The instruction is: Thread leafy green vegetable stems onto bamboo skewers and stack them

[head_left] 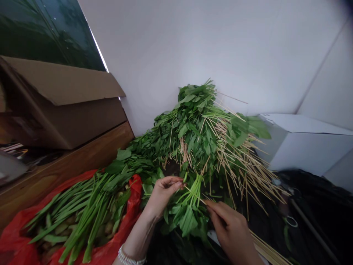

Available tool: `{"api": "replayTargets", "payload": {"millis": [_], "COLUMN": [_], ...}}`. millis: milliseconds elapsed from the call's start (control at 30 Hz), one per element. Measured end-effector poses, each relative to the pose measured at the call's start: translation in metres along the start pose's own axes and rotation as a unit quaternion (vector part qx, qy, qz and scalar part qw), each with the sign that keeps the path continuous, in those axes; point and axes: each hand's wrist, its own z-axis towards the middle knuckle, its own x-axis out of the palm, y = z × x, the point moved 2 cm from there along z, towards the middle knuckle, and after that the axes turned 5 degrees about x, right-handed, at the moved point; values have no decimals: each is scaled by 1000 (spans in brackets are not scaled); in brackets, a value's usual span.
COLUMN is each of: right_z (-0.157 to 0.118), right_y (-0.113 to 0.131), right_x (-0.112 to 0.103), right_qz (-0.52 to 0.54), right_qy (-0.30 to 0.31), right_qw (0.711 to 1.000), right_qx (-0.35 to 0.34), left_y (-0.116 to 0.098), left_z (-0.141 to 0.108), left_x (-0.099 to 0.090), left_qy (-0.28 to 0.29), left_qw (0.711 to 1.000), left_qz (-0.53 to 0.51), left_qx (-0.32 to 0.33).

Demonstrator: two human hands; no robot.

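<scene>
Between my two hands hangs a bunch of leafy greens (190, 217), its pale stems run through by a thin wooden skewer (202, 201). My right hand (231, 228) is closed on the skewer at the right of the stems. At the other end, by the skewer's tip, the thumb and forefinger of my left hand (169, 193) are pinched together on a leafy green stem (185, 177). The grip there is partly hidden by the fingers. Behind the hands rises a large heap of skewered greens (193, 129), its bare skewer ends (234, 162) sticking out to the right.
At the left, a red plastic bag (135, 195) holds long green stalks (91, 206). A cardboard box (68, 117) stands on a wooden surface (110, 143) farther left. A white box (311, 143) and black plastic (317, 221) are at the right. Loose skewers (270, 248) lie near my right wrist.
</scene>
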Motion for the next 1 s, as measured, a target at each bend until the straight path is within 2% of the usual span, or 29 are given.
{"api": "replayTargets", "payload": {"millis": [333,667,833,1000], "right_z": [-1,-2,-3,-4], "right_y": [-1,-2,-3,-4], "right_x": [4,5,5,6], "right_qz": [1,6,8,-4], "right_qy": [2,-11,5,12], "right_qw": [1000,1000,1000,1000], "right_qx": [5,15,16,17], "left_y": [-1,2,4,5], "left_z": [-3,-5,-5,-6], "left_x": [1,-2,-7,-4], "left_qy": [-3,8,12,21], "left_qw": [1000,997,996,996], "left_qz": [-5,72,89,87], "left_qx": [1,20,-10,-18]}}
